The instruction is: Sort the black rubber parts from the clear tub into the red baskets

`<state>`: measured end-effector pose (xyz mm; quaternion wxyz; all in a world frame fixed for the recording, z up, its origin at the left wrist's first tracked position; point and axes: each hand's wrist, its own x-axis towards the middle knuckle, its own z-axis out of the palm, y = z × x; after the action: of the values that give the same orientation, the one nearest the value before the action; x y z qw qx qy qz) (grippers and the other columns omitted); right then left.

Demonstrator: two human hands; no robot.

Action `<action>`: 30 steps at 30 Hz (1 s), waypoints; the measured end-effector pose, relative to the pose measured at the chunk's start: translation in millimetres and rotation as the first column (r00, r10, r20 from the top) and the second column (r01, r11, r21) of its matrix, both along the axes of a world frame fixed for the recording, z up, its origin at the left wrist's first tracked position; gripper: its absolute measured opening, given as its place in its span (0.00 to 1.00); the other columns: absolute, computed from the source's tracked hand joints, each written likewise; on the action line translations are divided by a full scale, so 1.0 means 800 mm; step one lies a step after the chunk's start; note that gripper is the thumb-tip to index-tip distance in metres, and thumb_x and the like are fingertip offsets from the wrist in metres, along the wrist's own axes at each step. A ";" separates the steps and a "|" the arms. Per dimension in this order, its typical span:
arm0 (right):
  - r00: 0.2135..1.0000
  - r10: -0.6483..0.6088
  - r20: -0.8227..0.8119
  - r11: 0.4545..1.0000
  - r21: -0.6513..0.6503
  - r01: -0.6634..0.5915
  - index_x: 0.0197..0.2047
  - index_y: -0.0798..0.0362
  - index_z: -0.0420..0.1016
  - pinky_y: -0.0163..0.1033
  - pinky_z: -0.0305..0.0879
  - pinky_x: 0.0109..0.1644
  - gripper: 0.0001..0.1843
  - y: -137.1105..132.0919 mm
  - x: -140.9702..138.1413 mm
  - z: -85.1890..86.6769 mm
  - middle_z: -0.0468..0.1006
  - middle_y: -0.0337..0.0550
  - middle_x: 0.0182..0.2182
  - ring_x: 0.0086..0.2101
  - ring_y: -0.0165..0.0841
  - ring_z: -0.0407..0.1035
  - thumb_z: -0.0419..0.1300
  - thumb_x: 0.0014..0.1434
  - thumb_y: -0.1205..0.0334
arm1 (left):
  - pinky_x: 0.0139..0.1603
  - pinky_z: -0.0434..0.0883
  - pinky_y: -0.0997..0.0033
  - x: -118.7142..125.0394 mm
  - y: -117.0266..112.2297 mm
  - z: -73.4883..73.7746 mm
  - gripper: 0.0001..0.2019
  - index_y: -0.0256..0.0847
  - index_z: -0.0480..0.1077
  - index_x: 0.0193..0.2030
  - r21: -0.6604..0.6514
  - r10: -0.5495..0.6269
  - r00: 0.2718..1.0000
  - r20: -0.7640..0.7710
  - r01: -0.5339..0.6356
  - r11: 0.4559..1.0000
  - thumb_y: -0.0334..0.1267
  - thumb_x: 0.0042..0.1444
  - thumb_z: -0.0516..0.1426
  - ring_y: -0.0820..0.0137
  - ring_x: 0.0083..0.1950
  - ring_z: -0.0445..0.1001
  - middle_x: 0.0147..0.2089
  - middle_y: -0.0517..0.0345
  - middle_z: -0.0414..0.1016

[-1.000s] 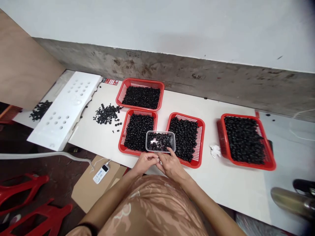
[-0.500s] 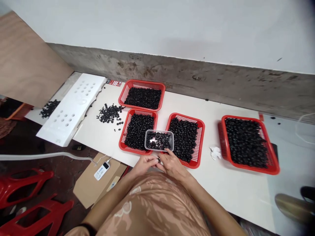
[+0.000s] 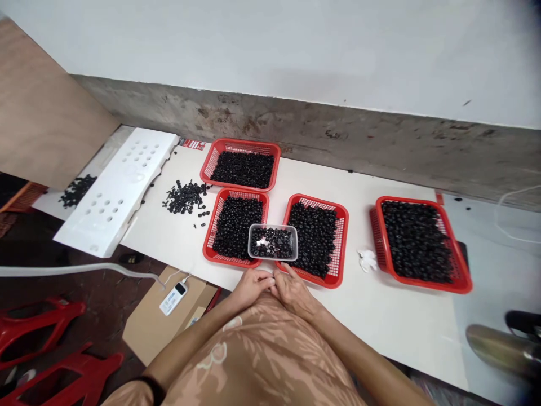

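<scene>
My left hand point(image 3: 252, 286) and my right hand point(image 3: 293, 290) meet at the table's front edge, close to my body. Both are closed, with thumbs and fingertips pinched together; whatever lies between them is hidden. Just beyond them a clear plastic tub point(image 3: 273, 255) of small dark shiny parts rests across the rims of two red baskets. The left basket point(image 3: 205, 245) and the right basket point(image 3: 344, 237) are filled with small black ring-like parts. My right index finger points toward the tub's front side.
Another red basket point(image 3: 276, 163) of black pieces stands behind, and one more point(image 3: 376, 242) at the right. Loose black parts point(image 3: 185, 197) lie left of the baskets, near a white holed panel point(image 3: 122, 180). A crumpled white scrap point(image 3: 367, 261) lies on the table point(image 3: 406, 332). Below left are a cardboard box point(image 3: 146, 324) and red stools point(image 3: 54, 321).
My hands have drawn slightly closer to my body, and the right index finger has dropped away from the tub's rim. A small dark piece seen between the fingertips is now hidden.
</scene>
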<state>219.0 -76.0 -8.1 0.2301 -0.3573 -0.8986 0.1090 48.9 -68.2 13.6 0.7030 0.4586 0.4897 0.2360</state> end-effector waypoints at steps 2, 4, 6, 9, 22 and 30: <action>1.000 0.001 -0.022 1.000 0.022 0.000 0.37 0.55 0.66 0.51 0.66 0.57 0.10 -0.001 -0.002 -0.004 0.68 0.37 0.24 0.23 0.29 0.67 0.45 0.66 0.67 | 0.36 0.63 0.74 0.000 0.001 -0.001 0.14 0.33 0.76 0.29 -0.024 0.004 1.000 0.000 -0.004 1.000 0.44 0.52 0.59 0.70 0.30 0.69 0.27 0.56 0.75; 0.999 -0.003 -0.047 0.998 0.059 0.005 0.38 0.55 0.66 0.51 0.66 0.57 0.09 0.000 -0.004 -0.007 0.69 0.36 0.24 0.22 0.28 0.66 0.46 0.65 0.67 | 0.36 0.64 0.73 -0.001 0.002 -0.002 0.15 0.32 0.76 0.28 -0.076 0.023 0.999 0.039 -0.020 0.997 0.45 0.51 0.60 0.71 0.30 0.69 0.26 0.56 0.75; 0.995 -0.034 -0.096 0.995 0.087 0.042 0.41 0.55 0.66 0.51 0.66 0.57 0.07 0.001 -0.006 -0.009 0.71 0.37 0.24 0.22 0.28 0.67 0.48 0.65 0.68 | 0.38 0.66 0.71 -0.001 0.004 -0.004 0.17 0.32 0.75 0.28 -0.200 0.075 0.987 0.142 -0.045 0.979 0.48 0.51 0.60 0.70 0.30 0.71 0.26 0.55 0.75; 0.976 -0.103 -0.190 0.992 0.053 0.115 0.47 0.57 0.65 0.52 0.66 0.56 0.09 0.003 -0.009 -0.010 0.74 0.39 0.26 0.24 0.29 0.69 0.51 0.64 0.68 | 0.44 0.68 0.66 -0.003 0.007 -0.006 0.18 0.32 0.75 0.31 -0.415 0.193 0.935 0.297 -0.056 0.908 0.50 0.50 0.61 0.68 0.32 0.74 0.29 0.52 0.76; 0.974 -0.142 -0.177 0.988 -0.078 0.130 0.57 0.58 0.60 0.57 0.62 0.55 0.18 0.000 -0.005 -0.011 0.79 0.47 0.33 0.32 0.35 0.74 0.49 0.66 0.62 | 0.43 0.69 0.67 -0.004 0.009 -0.009 0.16 0.32 0.74 0.36 -0.380 0.126 0.910 0.395 0.037 0.924 0.46 0.50 0.63 0.68 0.32 0.74 0.30 0.52 0.75; 0.974 -0.161 -0.162 0.987 -0.053 0.154 0.53 0.58 0.66 0.53 0.63 0.55 0.15 0.004 0.000 -0.011 0.78 0.43 0.28 0.27 0.32 0.73 0.48 0.65 0.64 | 0.41 0.64 0.72 0.009 0.020 -0.001 0.14 0.32 0.76 0.29 -0.033 0.081 0.991 0.108 -0.078 0.996 0.45 0.49 0.62 0.70 0.33 0.70 0.30 0.55 0.75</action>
<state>219.2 -72.5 -16.8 0.3047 -0.4216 -0.8429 0.1376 56.0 -52.3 12.6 0.7253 0.4149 0.4716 0.2817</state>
